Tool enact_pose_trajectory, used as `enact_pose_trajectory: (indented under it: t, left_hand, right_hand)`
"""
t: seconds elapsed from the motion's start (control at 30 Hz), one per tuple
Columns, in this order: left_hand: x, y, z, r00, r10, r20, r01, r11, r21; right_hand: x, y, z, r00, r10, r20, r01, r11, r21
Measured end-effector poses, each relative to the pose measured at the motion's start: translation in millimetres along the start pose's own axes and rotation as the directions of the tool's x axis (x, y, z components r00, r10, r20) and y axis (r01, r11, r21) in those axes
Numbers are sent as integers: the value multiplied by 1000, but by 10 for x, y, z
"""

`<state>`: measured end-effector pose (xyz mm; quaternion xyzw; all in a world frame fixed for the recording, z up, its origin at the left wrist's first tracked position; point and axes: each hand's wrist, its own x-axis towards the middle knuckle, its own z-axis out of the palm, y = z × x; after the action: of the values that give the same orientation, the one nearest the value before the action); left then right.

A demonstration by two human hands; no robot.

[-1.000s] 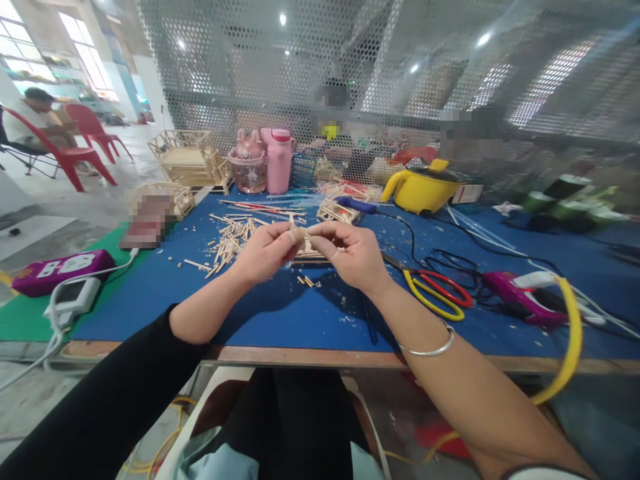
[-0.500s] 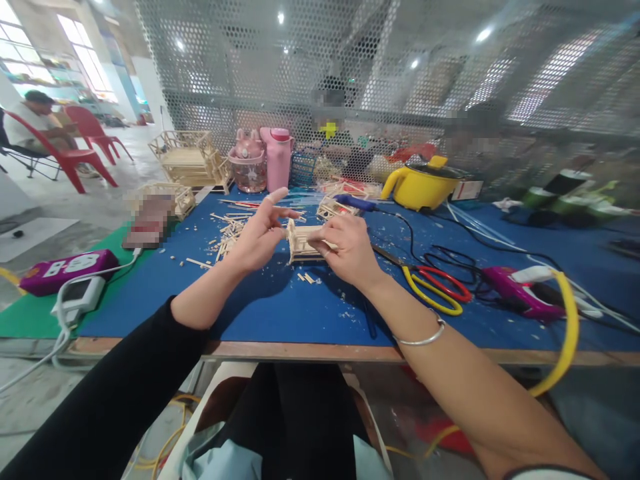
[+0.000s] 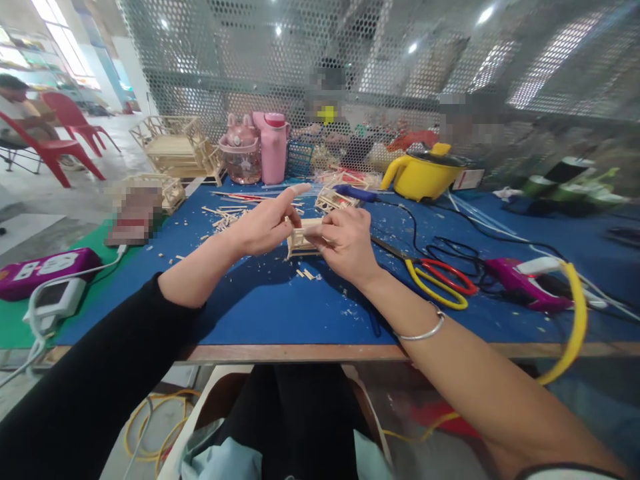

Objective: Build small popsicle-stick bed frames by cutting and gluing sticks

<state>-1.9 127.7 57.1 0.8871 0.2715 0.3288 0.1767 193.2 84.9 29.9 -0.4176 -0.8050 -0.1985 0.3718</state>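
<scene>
A small model of pale wooden sticks (image 3: 303, 244) stands on the blue table top between my hands. My right hand (image 3: 346, 243) is closed around its right part, thumb and fingers gripping from above and the side. At the upper left corner, my left hand (image 3: 265, 225) pinches the model with thumb and a bent finger, while its index finger stretches out above. Whether a loose stick is also in that pinch cannot be made out. Short stick offcuts (image 3: 305, 274) lie just in front of the model. Behind it rests another little stick model (image 3: 334, 199), beside a blue-handled glue gun (image 3: 356, 193).
Loose sticks (image 3: 225, 219) lie left of my hands. Scissors with red and yellow handles (image 3: 440, 285), dark cables and a purple power strip (image 3: 527, 285) are at right. A yellow pot (image 3: 425, 177), pink bottle (image 3: 274, 150) and larger stick models (image 3: 175, 150) stand behind. A person sits far left.
My left hand has moved in closer at the model's left corner, its bent finger now lower. My right hand keeps its grip. The whole view has shifted slightly.
</scene>
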Motion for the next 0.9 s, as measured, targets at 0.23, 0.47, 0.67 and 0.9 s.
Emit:
enact_pose_trajectory:
  t: [0.23, 0.47, 0.67, 0.9]
  left_hand:
    - [-25, -57, 52, 997, 80, 15, -80, 996, 46]
    - [-51, -46, 87, 999, 26, -25, -29, 995, -98]
    - [-73, -36, 99, 1000, 12, -29, -15, 994, -110]
    - [-173, 96, 68, 957, 76, -280, -61, 996, 61]
  right_hand:
    - [-17, -11, 34, 1000, -1, -7, 1, 1000, -5]
    - [-16, -22, 38, 1000, -19, 5, 19, 1000, -21]
    - [-19, -30, 42, 1000, -17, 20, 17, 1000, -13]
    - [29, -85, -116, 987, 98, -127, -85, 991, 104]
